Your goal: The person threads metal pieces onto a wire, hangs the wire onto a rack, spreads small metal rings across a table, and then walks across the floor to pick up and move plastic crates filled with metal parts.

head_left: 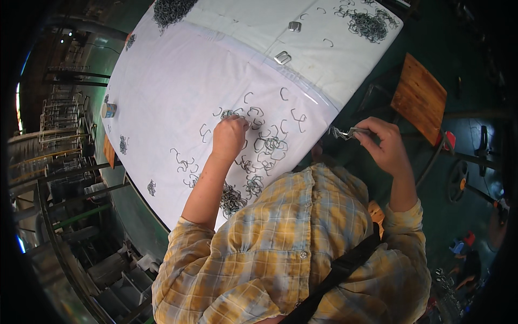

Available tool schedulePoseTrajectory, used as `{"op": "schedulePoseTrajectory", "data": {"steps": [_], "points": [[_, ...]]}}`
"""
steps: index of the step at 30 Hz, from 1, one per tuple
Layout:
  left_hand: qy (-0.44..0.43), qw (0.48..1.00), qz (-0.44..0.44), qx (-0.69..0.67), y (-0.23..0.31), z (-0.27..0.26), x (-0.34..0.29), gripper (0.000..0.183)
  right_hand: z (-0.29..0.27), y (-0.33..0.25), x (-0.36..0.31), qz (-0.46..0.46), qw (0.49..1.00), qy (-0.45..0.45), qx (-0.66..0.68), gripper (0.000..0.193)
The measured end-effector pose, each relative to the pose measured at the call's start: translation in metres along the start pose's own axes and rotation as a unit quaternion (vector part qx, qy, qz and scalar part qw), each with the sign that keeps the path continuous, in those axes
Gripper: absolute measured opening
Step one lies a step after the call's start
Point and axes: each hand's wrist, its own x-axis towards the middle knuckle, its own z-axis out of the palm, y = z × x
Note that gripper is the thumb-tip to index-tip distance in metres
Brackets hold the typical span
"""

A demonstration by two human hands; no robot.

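Note:
Many thin, dark C-shaped wire clips lie loose on the white-covered table in front of me. My left hand rests among them, its fingers curled and pressed together over a small clump of clips; the fingertips are partly hidden. Beyond the table's right edge, my right hand is raised, pinching a silvery metal piece between thumb and fingers. Thin wire ends stick out from that piece toward the table; its exact kind is too small to tell.
Denser heaps of clips lie near my body, at the far edge and far right. Two metal buckles sit beyond the clips. A small cup stands at the left edge. A wooden stool is off to the right.

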Motion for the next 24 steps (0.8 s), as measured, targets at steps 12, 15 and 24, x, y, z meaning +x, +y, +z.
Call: {"op": "schedulePoseTrajectory", "data": {"steps": [12, 15, 24], "points": [[-0.03, 0.981, 0.19, 0.024, 0.012, 0.014, -0.015, 0.006, 0.01, -0.003, 0.008, 0.003, 1.0, -0.017, 0.0, 0.007], [-0.047, 0.987, 0.105, -0.113, 0.023, 0.0, -0.004, 0.005, 0.014, 0.0, 0.006, 0.016, 1.0, -0.019, 0.015, 0.009], [-0.099, 0.792, 0.123, -0.59, 0.109, -0.024, 0.014, 0.008, 0.021, -0.002, 0.008, 0.013, 0.999, -0.052, 0.01, 0.011]]}}
